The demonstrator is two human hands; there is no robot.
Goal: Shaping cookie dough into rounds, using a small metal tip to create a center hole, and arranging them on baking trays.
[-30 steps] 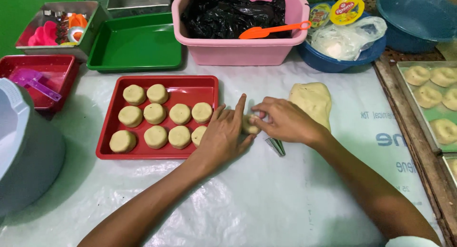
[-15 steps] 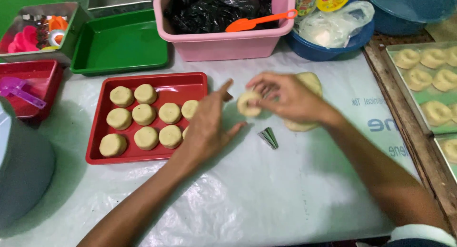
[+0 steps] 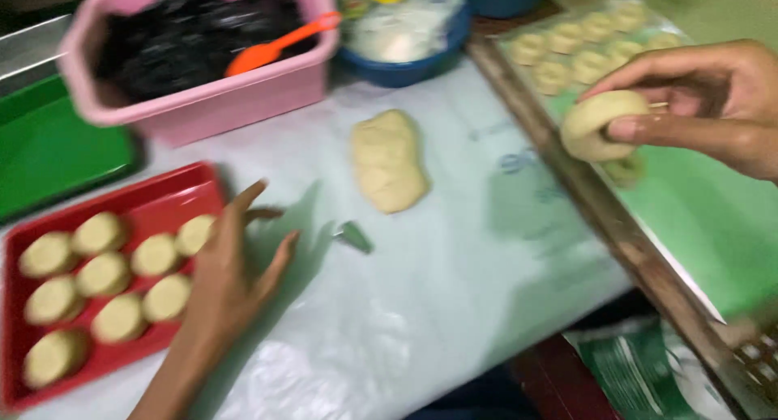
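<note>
- Our right hand (image 3: 713,104) pinches the dough ring (image 3: 598,124) in its fingers; we should set it gently beside the others.
- Left hand (image 3: 231,274) spread, empty, over the red tray (image 3: 162,205).

Dough lump (image 3: 388,161) mid-table; tray of rounds (image 3: 174,201) left; tub (image 3: 203,96) behind (bowl (image 3: 405,63) beside); small cutter, probably, (image 3: 353,236) before lump.

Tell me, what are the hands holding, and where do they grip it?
The right hand pinches a round, pale dough ring by its edge. The left hand holds nothing.
</note>
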